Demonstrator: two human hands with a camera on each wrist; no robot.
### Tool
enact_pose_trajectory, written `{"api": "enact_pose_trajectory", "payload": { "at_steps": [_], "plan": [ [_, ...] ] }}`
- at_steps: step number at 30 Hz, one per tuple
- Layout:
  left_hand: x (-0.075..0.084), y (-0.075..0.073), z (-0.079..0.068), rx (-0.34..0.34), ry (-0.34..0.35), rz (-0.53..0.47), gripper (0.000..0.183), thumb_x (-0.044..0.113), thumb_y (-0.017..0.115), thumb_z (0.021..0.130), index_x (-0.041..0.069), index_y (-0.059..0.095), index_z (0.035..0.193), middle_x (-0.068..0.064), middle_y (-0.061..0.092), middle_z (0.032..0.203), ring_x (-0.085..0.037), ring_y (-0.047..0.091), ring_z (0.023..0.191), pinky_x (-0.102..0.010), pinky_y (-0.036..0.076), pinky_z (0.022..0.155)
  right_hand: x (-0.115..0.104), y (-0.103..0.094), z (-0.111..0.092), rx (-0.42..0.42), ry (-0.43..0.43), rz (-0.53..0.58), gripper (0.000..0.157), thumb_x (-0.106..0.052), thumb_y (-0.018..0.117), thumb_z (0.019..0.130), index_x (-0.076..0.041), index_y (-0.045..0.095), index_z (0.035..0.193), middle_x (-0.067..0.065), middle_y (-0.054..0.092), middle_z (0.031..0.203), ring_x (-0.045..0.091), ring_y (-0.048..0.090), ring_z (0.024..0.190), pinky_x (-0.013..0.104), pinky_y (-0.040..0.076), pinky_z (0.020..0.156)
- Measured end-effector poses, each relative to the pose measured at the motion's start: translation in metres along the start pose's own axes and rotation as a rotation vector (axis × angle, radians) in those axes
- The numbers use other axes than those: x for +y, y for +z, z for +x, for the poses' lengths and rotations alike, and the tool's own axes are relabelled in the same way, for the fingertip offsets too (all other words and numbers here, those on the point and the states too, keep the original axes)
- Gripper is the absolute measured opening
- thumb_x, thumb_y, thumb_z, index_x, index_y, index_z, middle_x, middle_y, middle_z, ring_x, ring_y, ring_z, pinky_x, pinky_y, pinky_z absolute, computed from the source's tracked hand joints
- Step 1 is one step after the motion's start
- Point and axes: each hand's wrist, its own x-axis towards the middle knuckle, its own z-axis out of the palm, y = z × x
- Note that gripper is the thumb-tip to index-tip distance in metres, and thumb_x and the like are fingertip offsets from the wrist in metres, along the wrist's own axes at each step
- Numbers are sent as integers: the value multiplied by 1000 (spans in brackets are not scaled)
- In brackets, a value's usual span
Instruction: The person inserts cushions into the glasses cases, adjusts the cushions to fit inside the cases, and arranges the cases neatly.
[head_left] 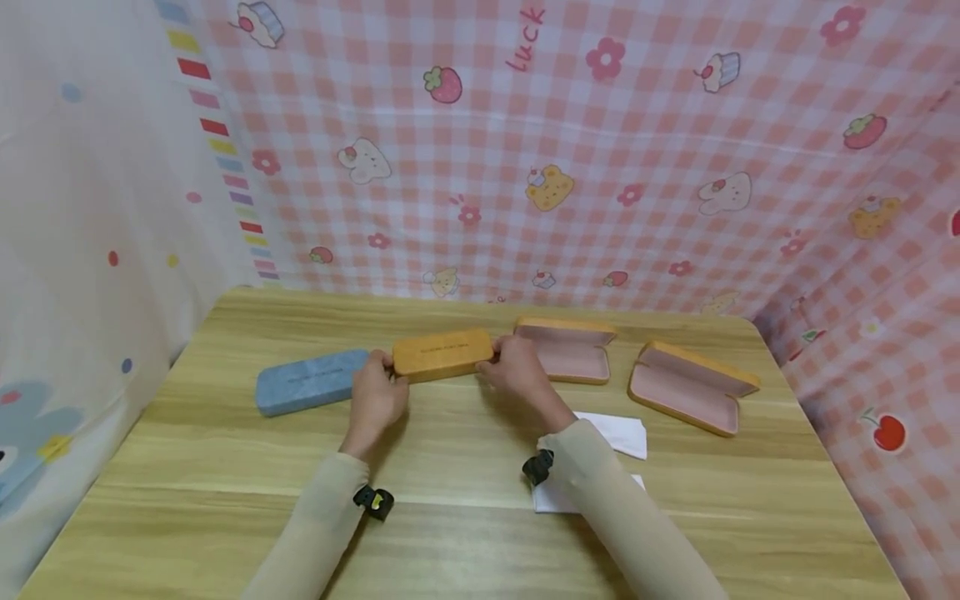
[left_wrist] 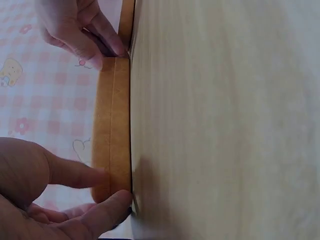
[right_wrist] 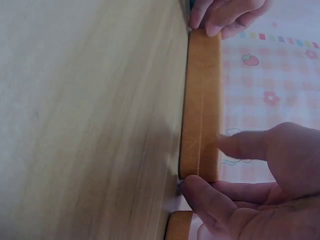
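A closed yellow glasses case [head_left: 442, 353] lies on the table between the two hands. At its left end the left hand [head_left: 377, 403] holds it, the thumb [left_wrist: 82, 175] against the case's side in the left wrist view. My right hand [head_left: 517, 367] grips the opposite end; in the right wrist view its thumb [right_wrist: 245, 145] rests along the lid side and the fingers curl at the end. Just left of the left hand sits a closed blue glasses case [head_left: 311, 383]. Beside the right hand stands an open yellow case [head_left: 573, 362] with a pink lining.
Farther right is another open yellow case [head_left: 686, 396]. Two folded white cloths lie near the right forearm, one white cloth [head_left: 618, 435] beyond it and another white cloth [head_left: 553, 498] partly under the sleeve. A checked curtain [head_left: 480, 167] hangs behind the wooden table [head_left: 450, 542].
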Motion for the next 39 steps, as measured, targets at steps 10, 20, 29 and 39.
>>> {"api": "enact_pose_trajectory", "payload": {
  "at_steps": [10,20,29,39],
  "plan": [
    [10,-1,-10,-9,12,29,74,18,65,96,-9,28,154,-32,67,123,-44,69,106,-54,57,90,-4,-6,-17,-65,2,83,54,-20,73,96,3,55,141,20,64,135,29,65,122,40,57,100],
    [15,-10,-26,20,3,64,78,31,64,99,-2,26,158,-31,62,132,-35,70,84,-43,53,60,4,-15,-29,-108,-51,81,60,-35,68,99,-5,52,148,14,54,151,33,53,138,52,47,112],
    [24,-9,-39,84,49,10,56,32,67,98,0,51,142,-22,66,124,-34,71,97,-51,57,78,12,-28,-45,-141,-96,138,66,-42,65,100,-13,44,155,11,45,160,37,47,144,56,40,117],
    [34,9,-50,-54,93,-67,45,29,70,98,0,60,130,-18,68,122,-29,74,98,-45,60,84,30,-42,-67,-143,-123,195,72,-49,64,100,-23,34,160,7,35,166,37,43,147,56,38,119]
  ]
}}
